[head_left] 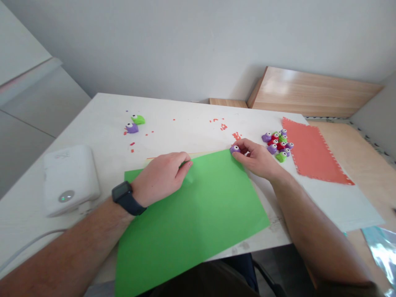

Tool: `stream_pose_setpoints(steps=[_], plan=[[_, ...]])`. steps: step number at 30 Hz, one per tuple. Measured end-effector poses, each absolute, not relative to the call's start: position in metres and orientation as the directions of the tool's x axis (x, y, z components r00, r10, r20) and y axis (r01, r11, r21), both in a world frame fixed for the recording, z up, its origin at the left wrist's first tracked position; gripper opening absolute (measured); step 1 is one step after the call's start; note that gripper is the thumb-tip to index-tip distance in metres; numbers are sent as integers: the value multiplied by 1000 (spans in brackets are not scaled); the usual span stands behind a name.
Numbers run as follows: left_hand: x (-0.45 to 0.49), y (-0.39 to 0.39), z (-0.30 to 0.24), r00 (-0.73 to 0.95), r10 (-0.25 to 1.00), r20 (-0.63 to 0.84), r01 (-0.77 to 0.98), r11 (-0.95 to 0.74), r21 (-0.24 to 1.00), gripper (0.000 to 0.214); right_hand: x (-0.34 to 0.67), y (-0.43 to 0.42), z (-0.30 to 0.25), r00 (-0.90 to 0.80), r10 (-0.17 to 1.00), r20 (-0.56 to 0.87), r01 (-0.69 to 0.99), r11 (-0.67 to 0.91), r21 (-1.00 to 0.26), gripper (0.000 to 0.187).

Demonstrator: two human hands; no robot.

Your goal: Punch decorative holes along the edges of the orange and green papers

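Observation:
A large green paper sheet [198, 214] lies in front of me and hangs over the table's near edge. My left hand [165, 175], with a dark watch on the wrist, is closed in a pinch at the sheet's far edge. The paper puckers slightly beside its fingertips. At the far right corner my right hand [255, 156] grips a small purple hole punch [234, 149] with a googly eye. This punch sits at the paper's corner; whether the paper is inside its jaw is hidden. Orange paper bits [236, 136] lie just beyond it.
Several similar eyed punches [280, 144] cluster at right, beside an orange sheet [318, 150] with notched edges. A green punch [138, 119] and another purple punch [132, 128] lie far left. A white box-like device [71, 177] with a cable stands at left.

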State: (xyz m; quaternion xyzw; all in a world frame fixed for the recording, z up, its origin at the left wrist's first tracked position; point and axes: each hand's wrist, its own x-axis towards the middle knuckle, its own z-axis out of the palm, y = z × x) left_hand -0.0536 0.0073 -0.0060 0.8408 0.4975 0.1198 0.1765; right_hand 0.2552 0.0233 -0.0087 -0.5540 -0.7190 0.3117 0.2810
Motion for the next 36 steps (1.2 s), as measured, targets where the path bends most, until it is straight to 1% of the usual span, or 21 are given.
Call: stream_pose_setpoints(steps=[3, 7, 10, 18, 23, 28, 33, 36], plan=[[-54, 7, -6, 473, 881, 23, 795, -438, 419, 28, 256, 24, -9, -224, 973, 55, 632, 188, -752, 20], [-54, 8, -7, 472, 881, 13, 798, -434, 418, 28, 260, 27, -11, -178, 978, 110, 656, 201, -728, 19], [-53, 8, -8, 475, 880, 16, 798, -438, 413, 29, 264, 30, -13, -146, 981, 128, 629, 192, -753, 19], [-54, 8, -8, 467, 884, 13, 805, -431, 407, 28, 266, 34, -24, -111, 987, 120, 543, 161, -824, 25], [-54, 9, -8, 468, 883, 20, 803, -435, 408, 27, 264, 34, -24, -87, 995, 43, 423, 76, -903, 30], [-55, 9, -9, 468, 884, 22, 801, -434, 412, 26, 258, 30, -15, -88, 994, -66, 248, -42, -968, 27], [-55, 9, -9, 468, 884, 27, 799, -435, 416, 27, 256, 28, -10, -103, 989, -108, 107, -97, -990, 23], [-55, 9, -9, 466, 885, 25, 801, -433, 414, 26, 254, 28, -10, -136, 985, -107, 68, -98, -993, 20]])
